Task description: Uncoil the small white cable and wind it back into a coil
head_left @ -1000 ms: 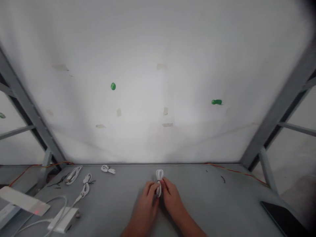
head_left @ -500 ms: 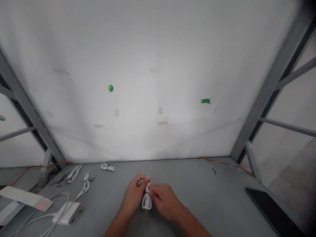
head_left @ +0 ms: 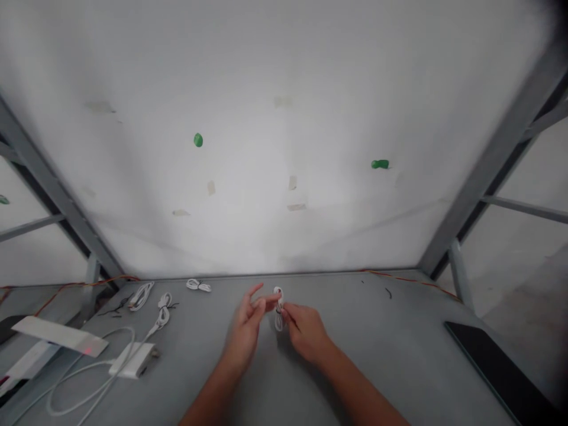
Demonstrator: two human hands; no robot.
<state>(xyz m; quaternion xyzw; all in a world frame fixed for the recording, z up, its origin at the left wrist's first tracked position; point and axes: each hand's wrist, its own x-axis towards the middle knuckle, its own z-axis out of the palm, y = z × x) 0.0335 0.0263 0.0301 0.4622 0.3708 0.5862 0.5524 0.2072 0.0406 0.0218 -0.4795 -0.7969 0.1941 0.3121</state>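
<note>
A small coiled white cable [head_left: 278, 322], bound at its middle by a dark tie, hangs upright above the grey table. My right hand [head_left: 308, 332] pinches it near the tie between thumb and fingers. On the other side, my left hand [head_left: 245, 331] has its fingers apart, with one fingertip at the upper loop of the cable; whether it presses on the loop I cannot tell. Farther left lie another tied white cable [head_left: 198, 286], one with a longer tail [head_left: 163, 310] and a looped one [head_left: 142, 296].
A white power adapter [head_left: 132, 360] with loose cord and a white power strip [head_left: 60, 335] are at the left. On the right lies a dark flat panel [head_left: 497, 370]. A short black tie [head_left: 389, 293] rests near the back. The pale wall [head_left: 284, 236] borders the table's rear edge.
The white cable has moved up and slightly right with my right hand. My left hand has loosened its pinch and spread its fingers. The camera view has shifted a little.
</note>
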